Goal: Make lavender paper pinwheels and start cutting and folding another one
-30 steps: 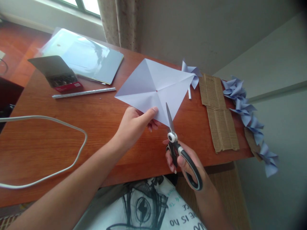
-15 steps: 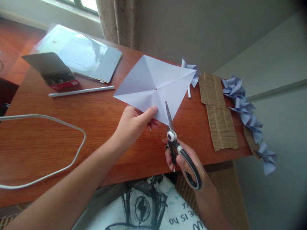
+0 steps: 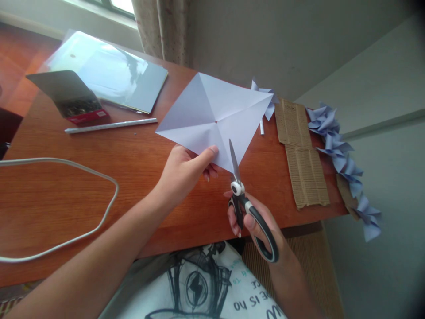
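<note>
My left hand (image 3: 189,164) pinches the near left edge of a square sheet of paper (image 3: 186,110), thumb on top and fingers below. Diagonal creases cross the sheet and meet at a small reddish mark in its middle. In my right hand (image 3: 262,221) is a pair of scissors (image 3: 237,188) with black, grey and white handles, my thumb and fingers through the loops. One blade lies over the paper's near corner, along the crease; the other blade is mostly hidden beneath the sheet.
Several folded paper pinwheels (image 3: 345,148) line the table's right edge beside corrugated cardboard (image 3: 302,155). A rolled paper stick (image 3: 111,126), an opened small box (image 3: 79,99) and a plastic-covered folder (image 3: 116,71) lie at left. A white cable (image 3: 116,188) loops across the wooden table (image 3: 139,155).
The view has shifted very slightly. My hands, the paper and the scissors keep almost the same positions, and the blades show no clear movement.
</note>
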`<state>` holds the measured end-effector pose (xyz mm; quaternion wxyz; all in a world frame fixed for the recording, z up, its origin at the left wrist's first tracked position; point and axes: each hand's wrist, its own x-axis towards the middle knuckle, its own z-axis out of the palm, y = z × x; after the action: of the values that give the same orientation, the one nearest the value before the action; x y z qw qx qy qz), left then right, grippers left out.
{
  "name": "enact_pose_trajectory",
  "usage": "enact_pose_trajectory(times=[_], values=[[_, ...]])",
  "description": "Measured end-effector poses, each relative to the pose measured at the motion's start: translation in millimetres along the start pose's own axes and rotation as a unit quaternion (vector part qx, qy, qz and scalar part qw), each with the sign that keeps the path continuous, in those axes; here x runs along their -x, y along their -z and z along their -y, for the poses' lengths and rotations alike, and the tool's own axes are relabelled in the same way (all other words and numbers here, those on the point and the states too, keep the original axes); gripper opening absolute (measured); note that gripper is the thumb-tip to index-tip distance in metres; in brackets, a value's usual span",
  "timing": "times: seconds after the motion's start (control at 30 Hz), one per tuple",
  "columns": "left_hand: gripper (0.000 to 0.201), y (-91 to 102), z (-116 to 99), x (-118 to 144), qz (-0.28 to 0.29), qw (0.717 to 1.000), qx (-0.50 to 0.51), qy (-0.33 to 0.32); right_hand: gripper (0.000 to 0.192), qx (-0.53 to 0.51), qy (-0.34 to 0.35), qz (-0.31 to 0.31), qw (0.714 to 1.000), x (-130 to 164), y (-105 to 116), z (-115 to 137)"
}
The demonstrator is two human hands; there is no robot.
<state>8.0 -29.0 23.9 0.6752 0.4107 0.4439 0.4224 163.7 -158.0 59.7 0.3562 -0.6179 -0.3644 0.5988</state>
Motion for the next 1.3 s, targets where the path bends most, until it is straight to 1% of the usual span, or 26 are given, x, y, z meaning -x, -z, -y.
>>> enact_pose_trajectory(times=[0.13,0.4,0.57,0.67,0.87,0.93,1.13,1.3], values=[[0.026,-0.1,-0.6,0.5,0.010,1.000,0.006,0.000,0.050,-0.002,0.002,0.010,1.000,-0.5,-0.4,-0.1],[0.026,-1.3,-1.1,1.4,0.007,1.000,0.003,0.001,0.046,-0.006,0.002,-0.004,1.000,-0.2,-0.9,-0.1],[0.027,-1.8,-1.9,1.1,0.005,1.000,-0.003,0.001,0.052,-0.019,0.003,0.027,0.999,-4.6,2.5,-6.5],[0.028,-1.7,-1.6,0.9,0.004,1.000,-0.003,0.000,0.051,-0.028,0.001,0.032,0.999,-5.8,3.1,-8.6],[0.026,-1.7,-1.6,1.5,0.002,1.000,0.004,-0.003,0.043,-0.032,0.003,0.017,0.999,-6.6,1.4,-10.2],[0.025,-1.6,-2.0,1.5,0.004,1.000,0.004,-0.001,0.045,-0.040,0.005,0.025,0.999,-7.0,1.5,-11.6],[0.024,-1.5,-2.4,1.3,0.001,1.000,0.003,0.001,0.049,-0.046,-0.005,0.011,0.999,-6.1,2.5,-15.3],[0.025,-2.3,-2.6,1.9,-0.005,1.000,-0.003,0.003,0.050,-0.042,0.001,0.006,0.999,-6.2,2.5,-16.1]])
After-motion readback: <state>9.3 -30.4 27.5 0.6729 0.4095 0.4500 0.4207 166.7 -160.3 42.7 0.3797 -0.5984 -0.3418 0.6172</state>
